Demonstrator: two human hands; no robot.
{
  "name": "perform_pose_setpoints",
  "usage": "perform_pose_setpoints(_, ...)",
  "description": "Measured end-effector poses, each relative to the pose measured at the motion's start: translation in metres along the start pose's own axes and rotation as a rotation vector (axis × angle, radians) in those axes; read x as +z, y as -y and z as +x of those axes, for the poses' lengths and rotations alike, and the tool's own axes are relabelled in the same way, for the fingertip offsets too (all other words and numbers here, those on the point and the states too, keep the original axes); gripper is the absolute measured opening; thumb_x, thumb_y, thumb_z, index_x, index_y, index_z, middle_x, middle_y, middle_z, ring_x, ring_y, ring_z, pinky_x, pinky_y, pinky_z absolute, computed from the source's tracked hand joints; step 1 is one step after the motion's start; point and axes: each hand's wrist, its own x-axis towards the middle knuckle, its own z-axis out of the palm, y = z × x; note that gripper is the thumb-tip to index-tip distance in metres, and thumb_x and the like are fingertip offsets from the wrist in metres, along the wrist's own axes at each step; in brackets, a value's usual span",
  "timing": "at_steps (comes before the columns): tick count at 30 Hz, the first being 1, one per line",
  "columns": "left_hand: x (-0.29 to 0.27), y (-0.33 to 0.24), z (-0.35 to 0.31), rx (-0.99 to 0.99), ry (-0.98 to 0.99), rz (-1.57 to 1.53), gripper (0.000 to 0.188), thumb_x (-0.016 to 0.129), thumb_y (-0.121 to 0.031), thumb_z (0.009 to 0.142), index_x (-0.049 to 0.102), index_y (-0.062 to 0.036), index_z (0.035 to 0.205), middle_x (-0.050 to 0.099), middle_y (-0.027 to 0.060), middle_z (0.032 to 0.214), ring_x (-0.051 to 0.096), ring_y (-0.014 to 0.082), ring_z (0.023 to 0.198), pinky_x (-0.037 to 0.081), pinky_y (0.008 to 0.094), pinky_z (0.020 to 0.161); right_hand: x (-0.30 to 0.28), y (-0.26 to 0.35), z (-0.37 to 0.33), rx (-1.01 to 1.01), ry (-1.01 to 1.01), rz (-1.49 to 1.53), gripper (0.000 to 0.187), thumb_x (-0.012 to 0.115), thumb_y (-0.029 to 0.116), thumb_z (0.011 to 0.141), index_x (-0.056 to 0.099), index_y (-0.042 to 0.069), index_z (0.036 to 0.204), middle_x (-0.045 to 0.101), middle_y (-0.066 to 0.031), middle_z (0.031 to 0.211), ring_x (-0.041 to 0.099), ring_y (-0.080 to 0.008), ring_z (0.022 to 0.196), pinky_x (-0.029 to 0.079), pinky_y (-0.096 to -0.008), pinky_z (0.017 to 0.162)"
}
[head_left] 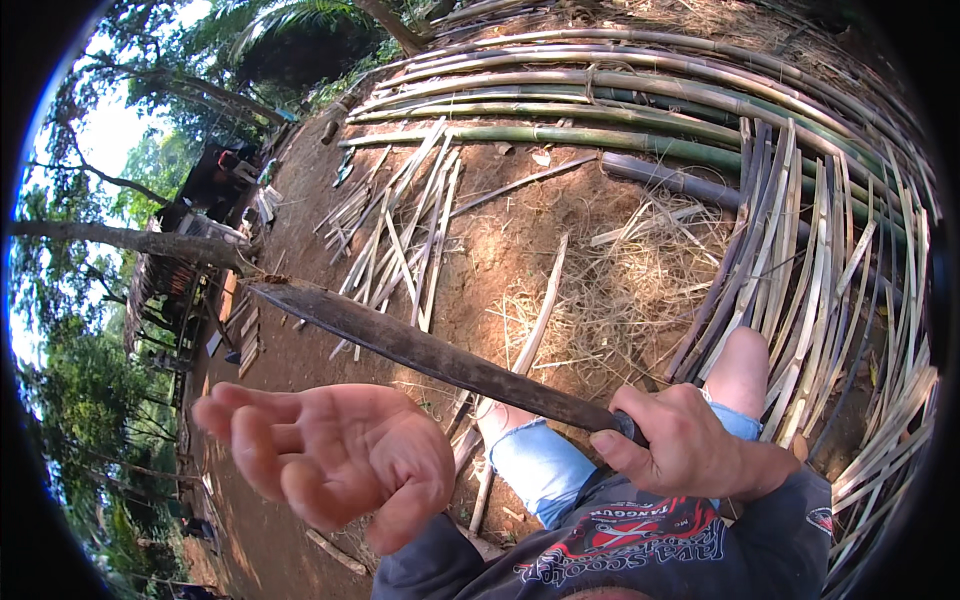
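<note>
A long, dark-bladed machete (420,355) lies slantwise across the view, its tip toward the upper left. My right hand (680,440) is wrapped round its handle, which the fingers mostly hide. Palm up, with fingers loosely curled and apart, my left hand (340,450) is raised below the blade and holds nothing. A gap shows between that palm and the machete. Beyond the blade, a pale split bamboo strip (545,310) rests on the ground in front of my knees.
Several long bamboo poles (560,133) lie side by side at the back. Bundled bamboo strips (800,270) fan out at my right. More loose strips (410,220) are scattered ahead on the left, and a heap of shavings (610,290) covers brown soil. A tree trunk (130,240) stands at far left.
</note>
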Motion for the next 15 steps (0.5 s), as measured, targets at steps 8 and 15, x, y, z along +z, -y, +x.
perform_pose_setpoints(8, 0.01, 0.01, 0.017, 0.044, 0.667, 0.27, 0.09, 0.005, -0.074, 0.092, 0.053, -0.0148, 0.14, 0.034, 0.0166, 0.155, 0.004, 0.0322, 0.151, -0.013, 0.0521, 0.118, -0.001, 0.004, 0.005, -0.019, -0.004, -0.001, 0.043, 0.06, 0.04, 0.094, 0.054, 0.002, 0.074, 0.05, -0.015, 0.046, 0.056, -0.0354, 0.042, 0.043, -0.0456, 0.041)
perform_pose_setpoints(15, 0.001, 0.014, 0.022, 0.091, 0.734, 0.175, 0.069, 0.023, -0.069, 0.096, 0.059, -0.0247, 0.135, 0.046, 0.0095, 0.149, 0.015, 0.0264, 0.15, -0.014, 0.0516, 0.118, -0.008, 0.014, 0.002, 0.023, 0.026, -0.015, 0.032, 0.062, 0.029, 0.091, 0.057, 0.0, 0.08, 0.052, -0.018, 0.052, 0.056, -0.0386, 0.047, 0.041, -0.0454, 0.046)
